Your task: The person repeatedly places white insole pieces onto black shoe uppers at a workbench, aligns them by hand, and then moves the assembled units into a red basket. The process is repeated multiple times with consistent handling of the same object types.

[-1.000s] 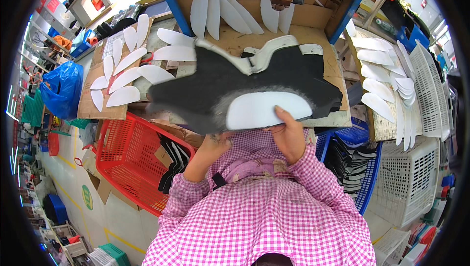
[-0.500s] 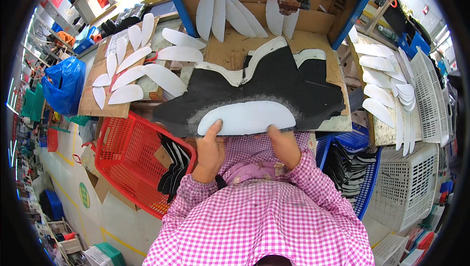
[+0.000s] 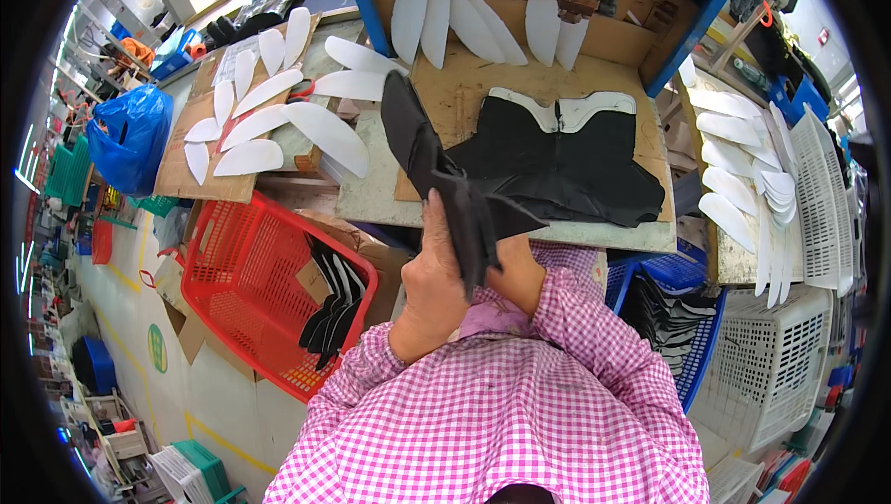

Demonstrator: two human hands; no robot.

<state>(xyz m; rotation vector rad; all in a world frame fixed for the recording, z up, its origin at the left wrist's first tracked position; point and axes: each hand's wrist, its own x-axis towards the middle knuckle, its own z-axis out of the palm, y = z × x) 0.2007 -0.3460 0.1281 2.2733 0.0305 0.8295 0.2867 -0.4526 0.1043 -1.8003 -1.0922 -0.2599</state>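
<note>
Above the left hand [image 3: 434,283], which grips its lower part, rises a folded black piece [image 3: 467,218].

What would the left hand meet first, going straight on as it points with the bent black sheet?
Beyond the bent black sheet, the left hand would probably meet the flat brown cardboard surface first; depth is unclear, so it may pass above.

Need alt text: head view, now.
A person's left hand grips a black piece turned nearly edge-on, the right hand partly hidden behind it. Beyond, a white-trimmed black piece lies flat on cardboard. White curved pieces lie to both sides; a red basket stands lower left.
</note>
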